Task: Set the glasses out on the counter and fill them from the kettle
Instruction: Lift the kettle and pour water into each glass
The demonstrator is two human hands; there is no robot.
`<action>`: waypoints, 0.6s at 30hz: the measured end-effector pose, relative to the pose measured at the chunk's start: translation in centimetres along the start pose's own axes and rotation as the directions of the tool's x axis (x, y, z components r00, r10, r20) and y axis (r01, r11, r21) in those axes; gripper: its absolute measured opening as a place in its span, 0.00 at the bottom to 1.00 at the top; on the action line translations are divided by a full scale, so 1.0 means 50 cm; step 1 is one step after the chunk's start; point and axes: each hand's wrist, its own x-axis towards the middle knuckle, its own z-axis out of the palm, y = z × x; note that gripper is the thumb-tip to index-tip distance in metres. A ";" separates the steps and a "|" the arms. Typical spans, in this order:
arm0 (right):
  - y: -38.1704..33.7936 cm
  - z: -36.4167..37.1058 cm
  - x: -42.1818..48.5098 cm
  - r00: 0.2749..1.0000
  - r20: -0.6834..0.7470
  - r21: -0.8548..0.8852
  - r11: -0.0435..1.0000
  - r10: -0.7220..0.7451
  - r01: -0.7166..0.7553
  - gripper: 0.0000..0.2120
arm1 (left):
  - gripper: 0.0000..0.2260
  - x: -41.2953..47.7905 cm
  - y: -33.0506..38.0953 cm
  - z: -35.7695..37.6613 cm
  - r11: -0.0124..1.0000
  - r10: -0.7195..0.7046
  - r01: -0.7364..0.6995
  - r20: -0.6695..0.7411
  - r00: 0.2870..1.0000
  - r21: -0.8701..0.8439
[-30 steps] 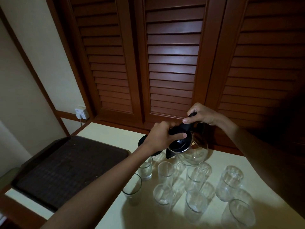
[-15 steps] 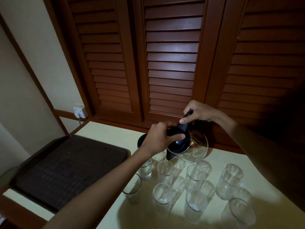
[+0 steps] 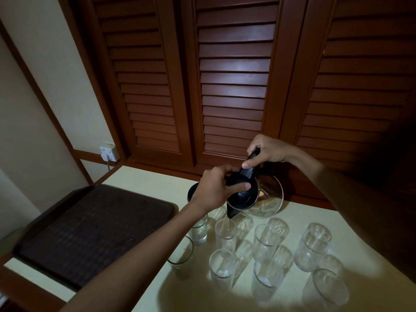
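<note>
Head view, and the pour is on. The kettle (image 3: 269, 200) hangs tilted over the back of the tabletop (image 3: 301, 213). Its long axis runs from the black handle (image 3: 251, 167), up at 1 o'clock, down to the spout (image 3: 231, 213) at 7 o'clock. The spout points downward, and a thin stream drops from it into the receiving glass (image 3: 225, 236) directly beneath.

The right hand (image 3: 269, 150) has its grip clenched round the top of the handle, with the thumb pressed on the front. The left hand (image 3: 212, 191) reaches in from 7 o'clock. Its grip curls over the black lid (image 3: 242, 197), thumb lying across it.

The other glasses (image 3: 266, 243) stand upright in a loose cluster, close together, spreading from the receiving glass toward 5 o'clock. The neighbouring glass (image 3: 199, 231) at its 9 o'clock looks part-filled.

The round black kettle base (image 3: 191, 195) peeks out behind the left wrist. A dark tray (image 3: 90, 233) takes the tabletop's whole 9 o'clock end, its right rim near the front-left glass.

Bare tabletop shows at 11 o'clock, between the tray and the louvred doors (image 3: 234, 86), and again at 2 o'clock, right of the kettle. The doors stand close behind the kettle at 12 o'clock. The tabletop's right edge slants down toward 4 o'clock, near the outermost glasses.
</note>
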 end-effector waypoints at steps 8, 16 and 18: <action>-0.025 -0.004 0.003 1.000 0.021 -0.055 0.998 0.008 -0.007 0.26 | 0.26 -0.005 -0.002 -0.002 1.000 -0.014 0.014 -0.026 1.000 -0.019; -0.033 -0.002 -0.001 0.999 0.034 -0.056 0.998 0.005 -0.003 0.30 | 0.25 -0.009 -0.003 0.000 0.999 -0.022 0.021 -0.042 0.999 -0.025; -0.033 -0.003 0.000 0.999 0.037 -0.058 0.998 0.004 -0.002 0.31 | 0.25 -0.010 -0.004 0.001 1.000 -0.019 0.018 -0.042 0.999 -0.023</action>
